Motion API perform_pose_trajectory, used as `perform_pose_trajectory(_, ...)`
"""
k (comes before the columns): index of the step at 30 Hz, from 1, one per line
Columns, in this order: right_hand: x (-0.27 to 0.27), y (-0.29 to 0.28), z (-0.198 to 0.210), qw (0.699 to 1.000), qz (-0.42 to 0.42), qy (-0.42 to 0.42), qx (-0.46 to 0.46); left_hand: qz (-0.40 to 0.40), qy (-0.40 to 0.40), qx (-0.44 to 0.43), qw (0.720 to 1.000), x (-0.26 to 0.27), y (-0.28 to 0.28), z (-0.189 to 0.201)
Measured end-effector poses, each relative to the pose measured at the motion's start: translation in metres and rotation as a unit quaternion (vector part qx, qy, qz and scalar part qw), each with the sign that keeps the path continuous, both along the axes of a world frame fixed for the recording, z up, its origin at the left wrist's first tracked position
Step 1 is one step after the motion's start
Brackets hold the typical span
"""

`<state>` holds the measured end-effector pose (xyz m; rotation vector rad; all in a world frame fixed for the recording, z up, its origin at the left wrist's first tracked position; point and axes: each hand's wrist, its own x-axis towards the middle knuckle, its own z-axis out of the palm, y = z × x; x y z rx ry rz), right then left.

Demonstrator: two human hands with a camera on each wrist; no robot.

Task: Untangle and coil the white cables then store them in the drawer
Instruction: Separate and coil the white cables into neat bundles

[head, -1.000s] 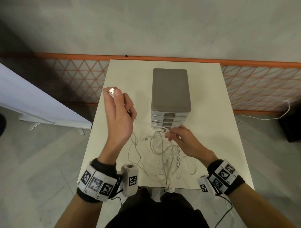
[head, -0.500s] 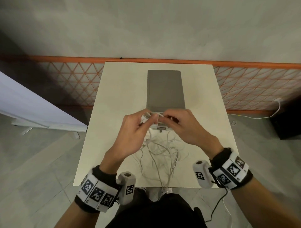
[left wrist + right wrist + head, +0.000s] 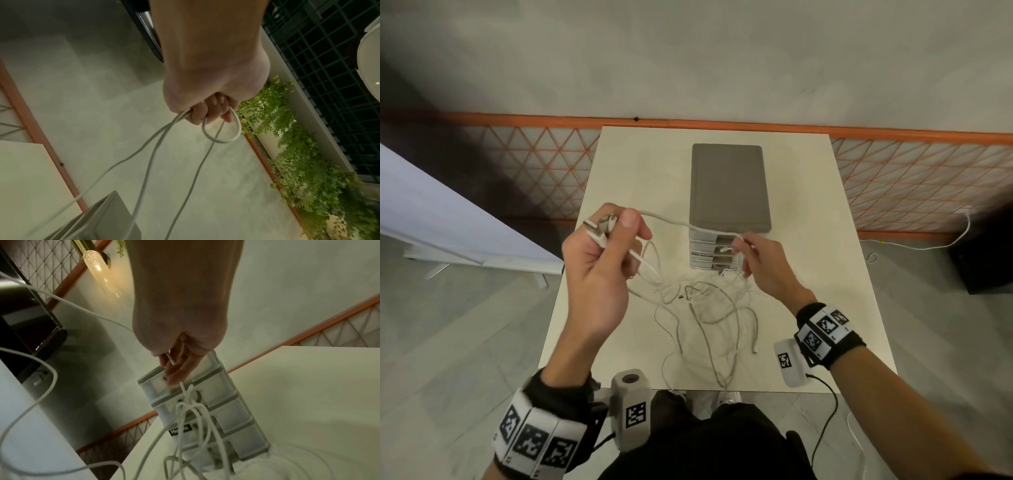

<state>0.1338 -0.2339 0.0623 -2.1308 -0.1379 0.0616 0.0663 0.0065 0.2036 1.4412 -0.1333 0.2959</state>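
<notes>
A tangle of white cables (image 3: 709,305) lies on the cream table (image 3: 825,240) in front of a grey drawer unit (image 3: 729,186). My left hand (image 3: 607,236) is raised over the table's left side and grips a white cable, its plug end (image 3: 599,228) sticking out past the fingers. A small loop (image 3: 221,129) hangs under that fist in the left wrist view. One strand (image 3: 671,221) runs from it across to my right hand (image 3: 743,248), which pinches the cable (image 3: 185,391) just in front of the drawers (image 3: 216,410). All drawers look closed.
The table stands against an orange-framed mesh fence (image 3: 911,178) and a grey wall. A white board (image 3: 448,219) leans at the left. Another white cable (image 3: 928,245) trails on the floor at the right, near a dark box (image 3: 986,260).
Both hands were together at the drawer front. They have since pulled apart, the left going left and up with the plug end, stretching a strand between them.
</notes>
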Motion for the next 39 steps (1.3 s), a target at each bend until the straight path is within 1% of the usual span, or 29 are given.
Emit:
perform_pose_trajectory(2,0.008,-0.002,0.007,0.999,-0.02,-0.028,0.01,-0.007,0.015,0.053,0.998,0.002,0.004,-0.003)
perform_pose_trajectory(5,0.016,-0.007,0.022,0.994,-0.045,-0.098,0.0,-0.016,0.052,0.175,0.983,0.008,0.012,-0.014)
perform_pose_trajectory(6,0.018,-0.009,0.027,0.991,-0.041,-0.129,-0.014,-0.019,0.073,0.226,0.971,0.01,0.015,-0.019)
perform_pose_trajectory(7,0.019,-0.011,0.033,0.987,-0.034,-0.157,-0.027,-0.021,0.096,0.287,0.953,0.011,0.017,-0.024)
perform_pose_trajectory(9,0.021,-0.013,0.04,0.98,-0.021,-0.19,-0.051,-0.014,0.135,0.404,0.905,0.01,0.019,-0.03)
perform_pose_trajectory(10,0.022,-0.013,0.043,0.979,-0.012,-0.193,-0.06,-0.006,0.144,0.451,0.881,0.009,0.018,-0.031)
perform_pose_trajectory(11,0.021,-0.013,0.045,0.979,0.0,-0.191,-0.068,-0.002,0.146,0.487,0.861,0.007,0.015,-0.03)
perform_pose_trajectory(12,0.02,-0.011,0.047,0.979,0.014,-0.187,-0.075,0.002,0.142,0.507,0.85,0.007,0.011,-0.029)
perform_pose_trajectory(13,0.019,-0.008,0.048,0.98,0.027,-0.181,-0.08,0.005,0.134,0.514,0.847,0.007,0.006,-0.027)
perform_pose_trajectory(14,0.016,-0.005,0.049,0.98,0.038,-0.175,-0.084,0.005,0.126,0.512,0.85,0.008,0.0,-0.026)
perform_pose_trajectory(18,0.007,0.006,0.057,0.981,0.081,-0.153,-0.088,-0.018,0.13,0.439,0.889,0.019,-0.029,-0.031)
perform_pose_trajectory(20,0.002,0.011,0.063,0.979,0.103,-0.154,-0.089,-0.029,0.125,0.425,0.896,0.027,-0.042,-0.038)
perform_pose_trajectory(22,-0.001,0.013,0.067,0.978,0.11,-0.161,-0.08,-0.043,0.098,0.416,0.903,0.033,-0.049,-0.044)
perform_pose_trajectory(26,-0.006,0.013,0.065,0.982,0.104,-0.155,-0.023,-0.056,0.056,0.378,0.922,0.034,-0.046,-0.052)
perform_pose_trajectory(28,-0.01,0.016,0.056,0.985,0.1,-0.141,0.002,-0.047,0.053,0.348,0.935,0.03,-0.042,-0.051)
perform_pose_trajectory(30,-0.013,0.018,0.041,0.99,0.081,-0.116,0.02,-0.024,0.041,0.289,0.956,0.026,-0.035,-0.044)
perform_pose_trajectory(33,-0.015,0.013,0.013,0.996,0.058,-0.07,0.013,0.01,0.023,0.208,0.978,0.018,-0.022,-0.029)
perform_pose_trajectory(36,-0.013,0.009,-0.004,0.997,0.048,-0.066,-0.009,0.016,0.008,0.167,0.986,0.006,-0.015,-0.024)
perform_pose_trajectory(39,-0.005,0.002,-0.011,0.996,0.032,-0.074,-0.03,0.02,0.0,0.134,0.991,0.001,-0.008,-0.029)
